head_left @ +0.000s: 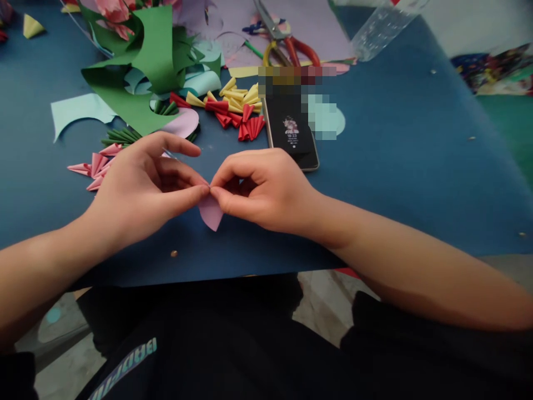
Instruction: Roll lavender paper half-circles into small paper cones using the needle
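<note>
A small piece of light purple paper [212, 214] is pinched between both hands over the near edge of the blue table, its lower part pointing down. My left hand [139, 186] grips it between thumb and a finger, with the index finger raised off it. From the other side, my right hand [262, 189] holds the same paper with thumb and index fingertips touching the left ones. The fingers cover the paper's upper part. Pink paper cones [97, 166] lie just behind my left hand, near dark green rolled paper pieces [120, 136].
Red paper cones [252, 125] and yellow paper cones [239, 97] lie beyond the hands, beside a phone [291, 130]. Green paper scraps [156, 50] pile at the back left. Scissors [287, 41] rest on purple paper [325, 33], near a clear plastic bottle [381, 30].
</note>
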Motion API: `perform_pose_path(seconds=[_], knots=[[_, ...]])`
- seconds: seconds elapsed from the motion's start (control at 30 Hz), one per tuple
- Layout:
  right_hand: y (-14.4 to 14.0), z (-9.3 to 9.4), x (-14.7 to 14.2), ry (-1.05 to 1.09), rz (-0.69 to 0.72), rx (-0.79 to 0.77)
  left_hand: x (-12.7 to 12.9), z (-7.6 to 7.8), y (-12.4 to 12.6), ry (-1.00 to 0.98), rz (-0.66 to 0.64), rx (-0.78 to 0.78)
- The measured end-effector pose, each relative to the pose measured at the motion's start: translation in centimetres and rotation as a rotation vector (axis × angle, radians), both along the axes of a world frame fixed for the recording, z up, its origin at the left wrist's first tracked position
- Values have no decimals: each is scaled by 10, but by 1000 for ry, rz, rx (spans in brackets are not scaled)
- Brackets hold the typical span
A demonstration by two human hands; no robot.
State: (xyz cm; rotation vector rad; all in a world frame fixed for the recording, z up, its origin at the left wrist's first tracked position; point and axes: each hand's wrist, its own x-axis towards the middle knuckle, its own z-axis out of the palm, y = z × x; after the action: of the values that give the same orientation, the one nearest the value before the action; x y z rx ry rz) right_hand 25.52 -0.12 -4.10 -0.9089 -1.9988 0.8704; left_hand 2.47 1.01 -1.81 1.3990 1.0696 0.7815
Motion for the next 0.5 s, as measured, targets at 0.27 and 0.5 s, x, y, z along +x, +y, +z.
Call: perform_pose_path(seconds=[0.27, 0.5], knots=[[-1, 3, 0, 41, 40, -150, 0, 1, -3, 28, -42, 46], [4, -3, 1, 294, 10, -200, 2, -2, -7, -43, -132, 32]])
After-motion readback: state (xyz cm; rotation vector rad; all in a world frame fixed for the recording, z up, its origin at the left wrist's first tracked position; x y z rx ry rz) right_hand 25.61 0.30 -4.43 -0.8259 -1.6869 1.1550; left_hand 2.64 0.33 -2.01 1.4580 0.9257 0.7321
